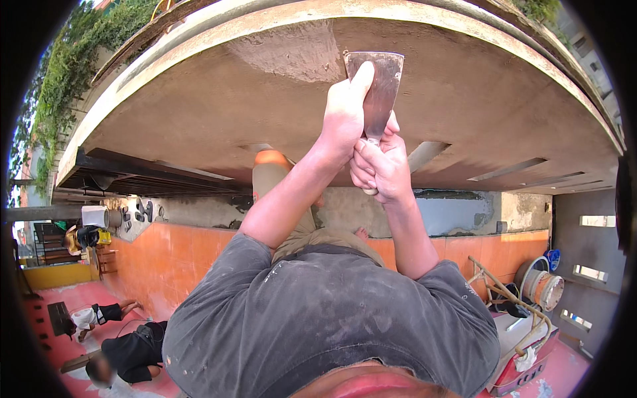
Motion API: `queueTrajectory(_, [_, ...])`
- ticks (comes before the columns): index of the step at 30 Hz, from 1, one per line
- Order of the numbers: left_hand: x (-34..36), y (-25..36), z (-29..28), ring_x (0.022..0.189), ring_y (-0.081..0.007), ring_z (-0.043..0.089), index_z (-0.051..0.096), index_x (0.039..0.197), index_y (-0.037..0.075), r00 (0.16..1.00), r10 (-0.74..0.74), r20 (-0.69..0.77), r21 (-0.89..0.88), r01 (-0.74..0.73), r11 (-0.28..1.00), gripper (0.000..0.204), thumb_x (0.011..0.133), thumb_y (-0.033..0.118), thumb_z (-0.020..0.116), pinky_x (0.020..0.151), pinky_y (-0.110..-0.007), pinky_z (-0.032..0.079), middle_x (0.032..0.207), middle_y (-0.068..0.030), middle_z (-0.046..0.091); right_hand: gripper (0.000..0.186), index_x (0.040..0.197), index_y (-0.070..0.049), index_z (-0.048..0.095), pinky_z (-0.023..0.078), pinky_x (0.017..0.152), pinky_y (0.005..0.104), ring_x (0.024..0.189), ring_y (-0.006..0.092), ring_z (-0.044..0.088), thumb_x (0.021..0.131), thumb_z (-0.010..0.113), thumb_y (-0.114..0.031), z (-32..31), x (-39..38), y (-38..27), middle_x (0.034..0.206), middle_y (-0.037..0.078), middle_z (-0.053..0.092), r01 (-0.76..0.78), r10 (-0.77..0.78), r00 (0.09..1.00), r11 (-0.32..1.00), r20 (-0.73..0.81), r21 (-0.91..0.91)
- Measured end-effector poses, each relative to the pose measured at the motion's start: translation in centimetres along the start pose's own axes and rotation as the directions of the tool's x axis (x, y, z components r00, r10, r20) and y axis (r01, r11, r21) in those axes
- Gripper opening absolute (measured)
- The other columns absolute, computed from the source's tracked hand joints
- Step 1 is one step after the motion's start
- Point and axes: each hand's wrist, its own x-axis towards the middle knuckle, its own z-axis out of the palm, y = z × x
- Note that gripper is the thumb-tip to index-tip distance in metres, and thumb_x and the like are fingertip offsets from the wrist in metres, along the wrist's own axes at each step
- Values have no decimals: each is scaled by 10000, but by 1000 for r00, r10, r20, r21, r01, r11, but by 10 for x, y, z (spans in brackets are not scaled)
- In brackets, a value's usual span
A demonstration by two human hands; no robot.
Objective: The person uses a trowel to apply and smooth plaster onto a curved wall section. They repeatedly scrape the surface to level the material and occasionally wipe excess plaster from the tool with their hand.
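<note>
A putty knife (383, 93) with a wide, worn metal blade points away from me in front of a brown plastered wall (199, 99). My right hand (383, 166) is closed round its handle, whose butt end shows below the fingers. My left hand (344, 113) grips the blade from the left side, the thumb lying flat on the metal and the other fingers hidden behind it. Beside the blade's tip, to the left, is a lighter, rougher patch of plaster (292, 52) below the wall's top edge.
Slots (428, 156) pierce the wall low down. An orange tiled strip (179, 255) runs behind me. At right stand a bucket (547, 292) and a wooden frame (511, 298). Two people (129, 351) are at lower left on a pink floor. Greenery hangs at upper left.
</note>
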Motion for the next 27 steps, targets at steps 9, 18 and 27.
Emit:
queueTrajectory(9, [-3,11,-3,513,-146,609,633,872,51,999,-42,21,-4,42,999,506,1100,424,379,487,-277,493,617,-75,622,80,939,-22,522,292,328,232,359,64,361,1018,521,-37,21,-4,-1,548,-9,405,4,-5,999,1000,-45,-9])
queueTrajectory(18, [-5,14,-3,514,-153,608,630,836,51,997,-81,-17,-20,80,997,527,1095,441,388,500,-278,496,598,-92,621,140,881,-55,511,294,329,234,350,70,348,1021,515,-45,24,-3,0,537,-22,381,-11,12,999,999,-32,35])
queueTrajectory(27, [-1,17,0,529,-158,613,631,869,48,999,-17,35,23,16,1000,505,1084,447,408,509,-287,495,629,-93,630,120,904,-49,509,281,325,239,346,73,347,1024,516,-53,29,-2,-6,535,-21,374,24,-22,999,997,-26,72])
